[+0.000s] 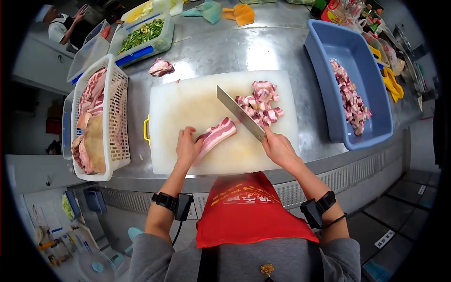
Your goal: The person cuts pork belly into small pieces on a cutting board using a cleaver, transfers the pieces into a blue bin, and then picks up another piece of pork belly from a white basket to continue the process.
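Observation:
A white cutting board lies on the steel counter. On it, a long strip of pork belly slants up to the right, its lower left end against the fingers of my left hand, which are bent and slightly apart. My right hand is wrapped round the handle of a cleaver. The blade points up and left, between the strip and a pile of pork cubes on the board's right side. The handle itself is mostly hidden by my fingers.
A white basket of large pork slabs stands left, a blue tub with pork cubes right. One meat piece lies behind the board. A container of green peppers and cloths are farther back. Another person stands at the far left.

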Tool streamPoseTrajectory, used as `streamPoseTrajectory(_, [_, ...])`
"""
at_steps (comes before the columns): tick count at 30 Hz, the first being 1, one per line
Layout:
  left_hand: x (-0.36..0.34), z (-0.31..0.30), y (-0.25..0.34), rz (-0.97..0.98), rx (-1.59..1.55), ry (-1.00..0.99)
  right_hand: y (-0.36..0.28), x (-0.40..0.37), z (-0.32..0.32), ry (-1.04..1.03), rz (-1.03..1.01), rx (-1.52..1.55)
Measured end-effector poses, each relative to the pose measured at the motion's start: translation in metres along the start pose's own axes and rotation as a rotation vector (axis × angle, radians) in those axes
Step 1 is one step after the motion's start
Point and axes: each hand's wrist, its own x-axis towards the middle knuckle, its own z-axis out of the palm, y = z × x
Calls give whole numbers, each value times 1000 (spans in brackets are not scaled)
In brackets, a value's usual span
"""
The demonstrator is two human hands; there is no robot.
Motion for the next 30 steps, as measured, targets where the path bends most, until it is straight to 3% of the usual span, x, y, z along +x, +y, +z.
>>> streamPoseTrajectory(4, [-1,6,27,765,-104,77,0,0,-2,-15,-18,43])
streamPoseTrajectory(7, [3,37,25,779,-56,-60,-17,-13,-9,26,-23,87])
streamPoseTrajectory(13, [0,41,17,691,-206,-14,-57,-33,-17,-29,44,49])
streamPoseTrajectory(24, [15,39,14,814,-269,-49,-85,-28,-2,-105,176,-75])
streamPoseTrajectory(27, [16,44,9,801,-272,-47,-93,-2,6,-119,168,-95])
streamPoseTrajectory(30, [16,44,8,756,-274,-45,-83,38,36,33,-25,-81])
